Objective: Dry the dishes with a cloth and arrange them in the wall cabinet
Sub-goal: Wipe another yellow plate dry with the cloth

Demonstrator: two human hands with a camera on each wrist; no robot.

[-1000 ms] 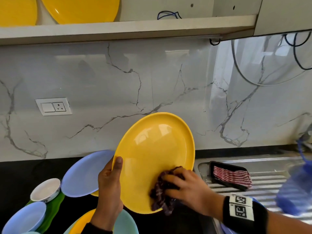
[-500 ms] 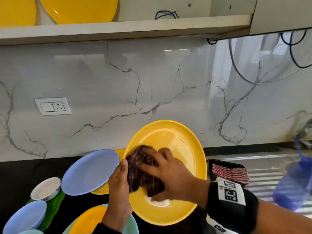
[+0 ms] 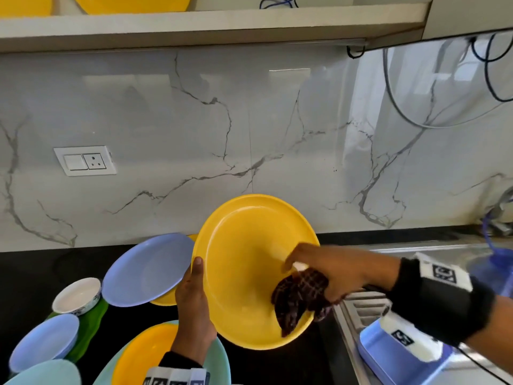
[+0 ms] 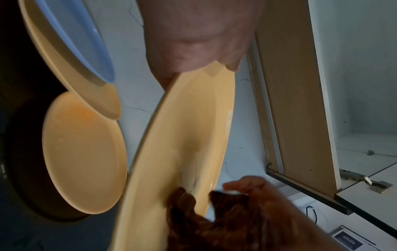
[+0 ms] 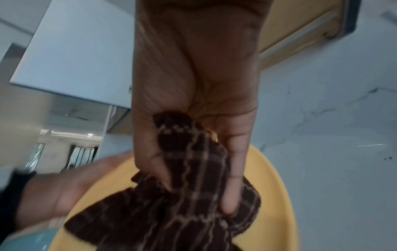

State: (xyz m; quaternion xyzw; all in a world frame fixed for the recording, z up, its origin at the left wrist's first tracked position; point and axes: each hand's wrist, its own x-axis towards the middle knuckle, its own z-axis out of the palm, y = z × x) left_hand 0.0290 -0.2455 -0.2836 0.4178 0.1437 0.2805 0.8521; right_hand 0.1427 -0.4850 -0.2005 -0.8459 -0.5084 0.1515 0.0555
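Yellow plate [image 3: 244, 273], tilted, gripped at its left rim by the left hand [image 3: 194, 301] — right hand [image 3: 333, 273] clutches a dark checked cloth [image 3: 297, 301] against its lower right; fingertips apparently hidden beneath.

My left hand [image 3: 194, 309] grips the left rim of a large round yellow plate [image 3: 244, 262], thumb lying on its face, holding it tilted above the black counter [image 3: 30, 270]. My right hand [image 3: 333, 270] bunches a dark brown checked cloth [image 3: 299, 298] against the plate's lower right part. Just left of the plate a lavender plate [image 3: 147, 270] leans over a small white bowl [image 3: 77, 295]. Up on the wall cabinet shelf [image 3: 211, 23] stand yellow plates [image 3: 133, 2].
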